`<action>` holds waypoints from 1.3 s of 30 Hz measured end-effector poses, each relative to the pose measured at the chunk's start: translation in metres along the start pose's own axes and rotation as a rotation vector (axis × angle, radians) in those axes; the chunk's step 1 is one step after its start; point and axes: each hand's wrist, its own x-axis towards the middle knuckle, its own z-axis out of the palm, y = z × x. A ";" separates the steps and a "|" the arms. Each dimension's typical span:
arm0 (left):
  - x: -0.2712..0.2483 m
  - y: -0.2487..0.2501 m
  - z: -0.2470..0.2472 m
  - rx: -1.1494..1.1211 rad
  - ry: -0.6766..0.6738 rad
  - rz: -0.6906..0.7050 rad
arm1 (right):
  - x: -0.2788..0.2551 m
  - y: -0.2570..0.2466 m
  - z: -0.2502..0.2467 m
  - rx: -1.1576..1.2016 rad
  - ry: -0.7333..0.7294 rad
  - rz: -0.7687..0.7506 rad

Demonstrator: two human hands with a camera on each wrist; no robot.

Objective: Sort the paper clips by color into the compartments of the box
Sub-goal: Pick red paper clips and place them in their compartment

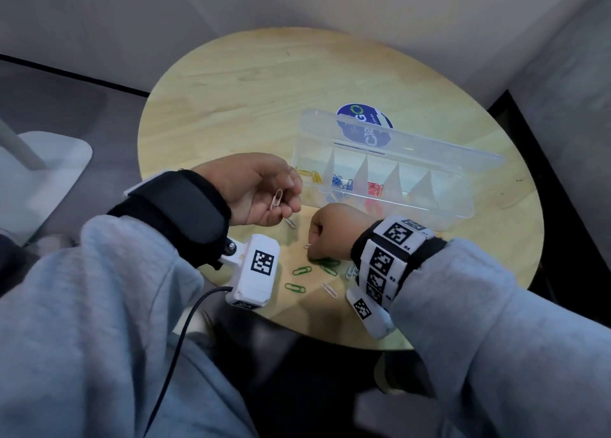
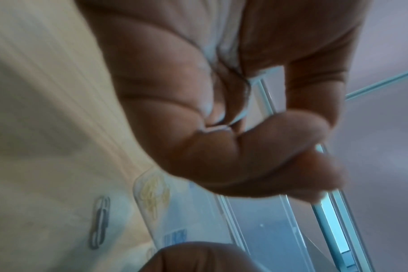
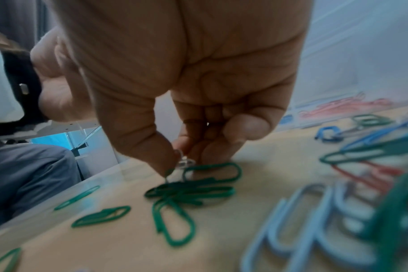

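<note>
A: Both hands are busy. Left hand [image 1: 261,189] is raised just beside the box's left end, palm up, fingers curled in, with a white paper clip [image 1: 276,199] pinched at the fingertips. Right hand [image 1: 334,231] is down at the desk, thumb and fingers nipped together on a small clear or silver clip [image 3: 183,162] right above the green clips.

B: And the big things?

A: Round wooden desk [image 1: 251,87] carries everything. On its right half lies the clear plastic box [image 1: 456,202], lid [image 1: 429,146] tipped up behind it, with a blue round sticker [image 1: 358,120] showing past the lid.

B: What's sorted?

A: Going from the left end: yellow clips [image 1: 310,174] in the first compartment, blue clips [image 1: 340,183] in the second, red clips [image 1: 375,188] in the third. I can't see anything in the two compartments on the right.

B: Loose ones?

A: A tangle of green clips [image 3: 189,191] sits under the right hand's fingertips, with single green ones [image 1: 301,270] scattered toward the near edge. Two white ones lie flat: one [image 1: 291,222] just below the left hand, another [image 1: 329,289] near the right wrist. The right wrist view also shows pale blue clips [image 3: 303,226] close to the lens, blurred.
</note>
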 end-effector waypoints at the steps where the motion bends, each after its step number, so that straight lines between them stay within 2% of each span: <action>1: 0.001 0.000 0.002 0.030 0.020 -0.007 | -0.001 0.001 -0.001 0.023 0.004 -0.001; 4: 0.010 -0.005 0.006 0.310 0.186 -0.046 | -0.004 0.009 -0.005 0.133 0.019 0.023; 7: 0.020 -0.013 0.009 0.951 0.350 -0.031 | -0.008 0.026 -0.009 0.402 0.040 0.064; 8: 0.021 -0.015 0.009 1.117 0.376 -0.028 | -0.009 0.033 -0.009 0.491 0.026 0.066; 9: 0.022 -0.017 0.012 1.191 0.377 -0.038 | -0.010 0.039 -0.009 0.592 0.003 0.058; 12: 0.029 -0.020 0.018 1.250 0.369 -0.063 | -0.014 0.056 -0.004 0.963 -0.092 0.024; 15: 0.035 -0.019 0.021 1.343 0.427 -0.061 | -0.021 0.070 0.000 1.213 -0.127 0.029; 19: 0.043 -0.015 0.024 1.469 0.410 -0.143 | -0.028 0.084 -0.001 1.352 -0.163 0.066; 23: 0.050 -0.013 0.024 1.626 0.383 -0.287 | -0.030 0.092 -0.002 1.453 -0.113 0.112; 27: 0.048 -0.015 0.028 1.609 0.436 -0.327 | -0.042 0.102 -0.003 1.522 -0.057 0.117; 31: 0.034 -0.012 0.038 1.380 0.502 -0.223 | -0.060 0.111 -0.006 1.443 0.007 0.123; 36: 0.011 -0.007 0.055 0.888 0.474 -0.003 | -0.071 0.119 -0.011 1.066 0.085 0.073; 39: 0.003 -0.011 0.070 0.607 0.431 0.050 | -0.073 0.118 -0.015 0.797 0.080 0.040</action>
